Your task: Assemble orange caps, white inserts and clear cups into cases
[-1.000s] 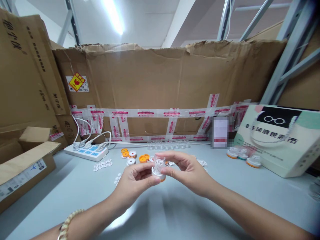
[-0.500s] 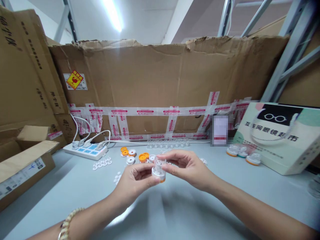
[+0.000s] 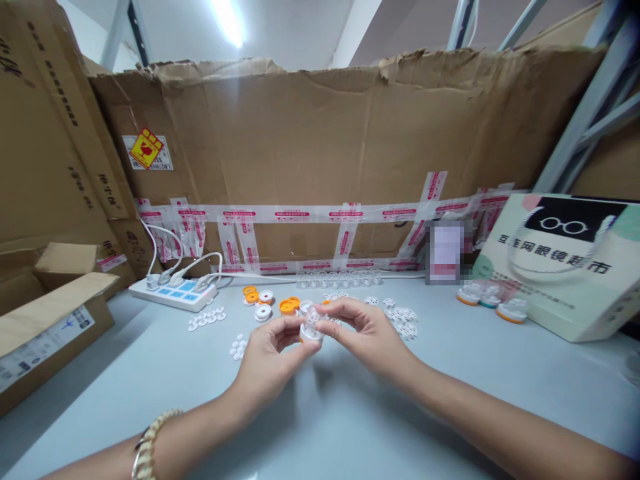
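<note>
Between my hands is a small clear-topped container (image 3: 311, 325) with a white collar and an orange base. My left hand (image 3: 273, 353) grips it low, thumb and fingers closed round the white and orange part. The thumb and fingers of my right hand (image 3: 363, 330) pinch the clear upper part; fingers partly hide it. It is held tilted above the table. Just behind lie loose orange rings (image 3: 287, 306) and white discs with a centre hole (image 3: 263, 311). Small white perforated pieces (image 3: 403, 321) are spread beyond my right hand, and small white round parts (image 3: 239, 347) lie left of my left hand.
A row of clear cups (image 3: 339, 280) stands at the back by a large cardboard box (image 3: 300, 147). Left are a power strip (image 3: 173, 293) with cables and an open carton (image 3: 55, 327). Similar containers (image 3: 511, 309) stand right, beside a paper bag (image 3: 555, 267).
Both hands and the container have shifted slightly left and up in view, and the container leans more. The whole view has moved a little, showing more white perforated pieces.
</note>
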{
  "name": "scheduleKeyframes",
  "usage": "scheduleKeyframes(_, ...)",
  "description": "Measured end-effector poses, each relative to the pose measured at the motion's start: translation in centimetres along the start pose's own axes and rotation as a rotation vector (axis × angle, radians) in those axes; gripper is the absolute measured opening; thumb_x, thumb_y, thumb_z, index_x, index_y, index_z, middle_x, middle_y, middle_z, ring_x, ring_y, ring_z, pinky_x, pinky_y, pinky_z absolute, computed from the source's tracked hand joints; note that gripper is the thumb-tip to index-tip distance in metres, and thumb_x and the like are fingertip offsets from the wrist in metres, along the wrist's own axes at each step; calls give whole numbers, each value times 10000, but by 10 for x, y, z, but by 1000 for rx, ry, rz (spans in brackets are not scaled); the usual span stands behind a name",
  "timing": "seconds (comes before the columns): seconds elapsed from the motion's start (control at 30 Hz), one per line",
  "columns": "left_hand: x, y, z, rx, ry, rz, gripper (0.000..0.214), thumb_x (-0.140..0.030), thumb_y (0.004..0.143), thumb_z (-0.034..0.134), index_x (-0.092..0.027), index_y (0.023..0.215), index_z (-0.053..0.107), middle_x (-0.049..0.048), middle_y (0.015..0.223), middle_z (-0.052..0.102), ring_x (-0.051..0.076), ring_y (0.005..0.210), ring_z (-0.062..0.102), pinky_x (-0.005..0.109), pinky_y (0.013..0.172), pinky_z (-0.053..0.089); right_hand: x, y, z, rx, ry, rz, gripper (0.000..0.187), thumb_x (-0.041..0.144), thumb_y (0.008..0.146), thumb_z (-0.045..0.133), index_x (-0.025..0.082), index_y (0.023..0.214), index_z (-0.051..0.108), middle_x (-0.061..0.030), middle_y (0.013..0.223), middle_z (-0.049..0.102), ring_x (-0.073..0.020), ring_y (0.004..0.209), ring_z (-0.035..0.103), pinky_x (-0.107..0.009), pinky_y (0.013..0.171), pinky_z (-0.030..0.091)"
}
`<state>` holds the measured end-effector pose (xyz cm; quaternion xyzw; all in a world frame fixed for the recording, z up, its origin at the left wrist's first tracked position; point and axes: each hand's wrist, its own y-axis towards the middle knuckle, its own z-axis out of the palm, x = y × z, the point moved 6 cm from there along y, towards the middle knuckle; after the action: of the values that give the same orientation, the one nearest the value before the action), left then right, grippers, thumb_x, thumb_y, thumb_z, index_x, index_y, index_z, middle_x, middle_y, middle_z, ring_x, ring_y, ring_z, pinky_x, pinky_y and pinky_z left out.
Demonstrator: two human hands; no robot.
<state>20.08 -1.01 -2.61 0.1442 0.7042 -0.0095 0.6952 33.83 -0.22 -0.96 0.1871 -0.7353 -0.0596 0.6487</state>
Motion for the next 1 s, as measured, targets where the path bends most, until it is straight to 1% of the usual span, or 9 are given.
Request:
scheduleKeyframes(0.07, 2, 1, 2, 23, -10, -23, 251, -267, 672, 717, -151, 889, 668, 76, 959, 687, 217, 895, 628, 335, 837, 479, -3, 1, -1, -16, 18, 0, 180, 372, 702, 689, 218, 775, 630, -31, 913, 685, -177, 888, 627, -390, 862, 478)
scheduleKeyframes(0.17, 8, 2, 5, 124, -52, -70, 259, -319, 720, 682, -153, 919, 662, 81, 969, 680, 222, 920, 620, 332, 838, 466, -3, 3, -1, 41, 107, 37, 231, 428, 723, 661, 210, 770, 599, -17, 854, 672, -141, 801, 622, -319, 758, 503)
scheduleKeyframes(0.3, 14, 2, 5, 196, -235, -98, 406, -321, 731, 699, -180, 1078, 544, 67, 936, 677, 202, 895, 629, 327, 831, 443, 4, 7, -3, 115, 191, 80, 254, 446, 716, 664, 206, 756, 594, -14, 807, 673, -126, 745, 617, -277, 675, 498)
scheduleKeyframes(0.43, 14, -1, 9, 251, -335, -110, 309, -300, 735, 707, -187, 964, 531, 29, 859, 666, 166, 858, 622, 287, 803, 426, 8, 7, -3, 117, 236, 104, 262, 379, 642, 744, 202, 696, 559, -5, 794, 674, -133, 728, 624, -280, 650, 510)
scheduleKeyframes(0.5, 16, -1, 11, 251, -358, -121, 280, -292, 736, 707, -184, 933, 541, 22, 858, 656, 156, 864, 615, 278, 810, 423, 8, 6, -2, 102, 228, 109, 257, 359, 644, 745, 199, 700, 553, 5, 751, 660, -120, 695, 615, -272, 643, 511)
scheduleKeyframes(0.63, 21, 1, 11, 196, -340, -128, 338, -281, 684, 753, -182, 935, 549, 26, 899, 650, 157, 866, 609, 282, 814, 427, 7, 4, -2, 62, 208, 104, 223, 327, 682, 716, 202, 816, 590, 10, 761, 643, -102, 694, 604, -255, 663, 510)
scheduleKeyframes(0.8, 20, 0, 14, 229, -431, -184, 353, -314, 673, 764, -151, 920, 571, 53, 878, 669, 161, 842, 620, 288, 835, 430, 7, 4, 0, 151, 141, 90, 162, 335, 766, 617, 235, 888, 654, -9, 864, 678, -128, 731, 615, -292, 669, 518)
scheduleKeyframes(0.9, 12, -2, 14, 266, -527, -200, 351, -302, 694, 749, -122, 955, 600, 89, 948, 669, 177, 890, 617, 299, 881, 428, 10, 5, -3, 195, 103, 47, 189, 303, 804, 568, 288, 965, 665, 3, 984, 684, -148, 870, 625, -325, 793, 509)
scheduleKeyframes(1.0, 7, -1, 14, 296, -560, -182, 298, -280, 731, 718, -108, 959, 631, 95, 960, 669, 175, 895, 610, 293, 892, 428, 13, 5, -5, 237, 119, 3, 203, 294, 815, 565, 290, 994, 658, 1, 1036, 675, -158, 970, 609, -342, 872, 487)
